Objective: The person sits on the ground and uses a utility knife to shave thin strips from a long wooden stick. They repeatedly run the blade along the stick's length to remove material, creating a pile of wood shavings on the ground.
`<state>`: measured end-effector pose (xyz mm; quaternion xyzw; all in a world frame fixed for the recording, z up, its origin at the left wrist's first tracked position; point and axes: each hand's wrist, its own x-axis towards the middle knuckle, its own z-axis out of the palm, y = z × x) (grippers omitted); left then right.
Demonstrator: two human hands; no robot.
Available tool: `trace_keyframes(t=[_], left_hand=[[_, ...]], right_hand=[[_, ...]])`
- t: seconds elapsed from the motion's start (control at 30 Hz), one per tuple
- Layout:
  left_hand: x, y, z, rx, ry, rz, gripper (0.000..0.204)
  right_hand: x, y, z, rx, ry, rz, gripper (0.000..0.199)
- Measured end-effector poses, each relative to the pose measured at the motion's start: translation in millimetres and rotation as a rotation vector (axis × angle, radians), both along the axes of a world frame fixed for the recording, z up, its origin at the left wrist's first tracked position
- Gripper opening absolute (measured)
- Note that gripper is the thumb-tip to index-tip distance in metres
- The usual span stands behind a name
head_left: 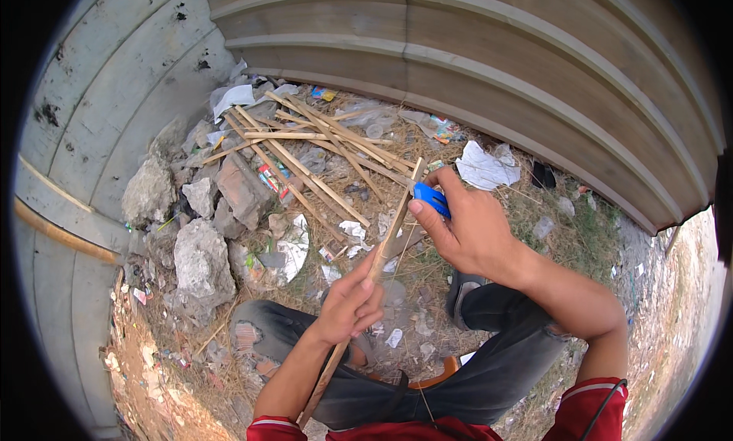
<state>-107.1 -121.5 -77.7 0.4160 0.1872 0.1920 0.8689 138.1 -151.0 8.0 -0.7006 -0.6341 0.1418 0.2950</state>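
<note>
We see grey rocks (pixel 202 258) on the left, near the pale wall (pixel 137 90). Beside them lies a loose pile of thin wooden sticks (pixel 294 137), crossing one another on the littered ground (pixel 565 239). Our left hand (pixel 350 303) has its fingers wrapped around one long stick (pixel 398 216), which slants up over our left leg (pixel 359 399). Near that stick's upper end is a blue cutter (pixel 432 200) (we cannot tell whether its edge touches the wood), pinched between our right hand's (pixel 475 226) thumb and fingers. Farther right lies crumpled white paper (pixel 487 168).
</note>
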Motion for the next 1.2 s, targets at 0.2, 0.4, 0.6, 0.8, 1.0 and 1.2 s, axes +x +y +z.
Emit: trace_keyframes(t=[0.2,0.4,0.6,0.8,1.0,1.2], left_hand=[[-1.9,2.3,-3.5,-0.033,0.005,0.057,0.059],[-7.7,2.9,-6.1,-0.056,0.007,0.042,0.057],[-1.2,4.7,-0.5,-0.123,0.003,0.020,0.055],[0.7,-0.5,-6.1,-0.180,-0.063,0.027,0.056],[-16.4,-15.5,-12.8,-0.151,-0.062,-0.094,0.055],[-14.5,-10.7,-5.5,-0.189,-0.104,-0.048,0.056]], right_hand=[[-15.7,-11.3,-16.5,-0.168,-0.075,0.309,0.045],[-19.1,-4.2,-22.7,-0.164,-0.110,0.361,0.045],[5.7,13.0,-19.3,-0.059,-0.187,0.152,0.045],[25.0,20.3,-25.4,0.046,-0.281,0.040,0.051],[113.3,38.6,-3.3,0.211,-0.018,-0.330,0.060],[48.3,19.8,-24.0,0.035,0.393,-0.087,0.053]])
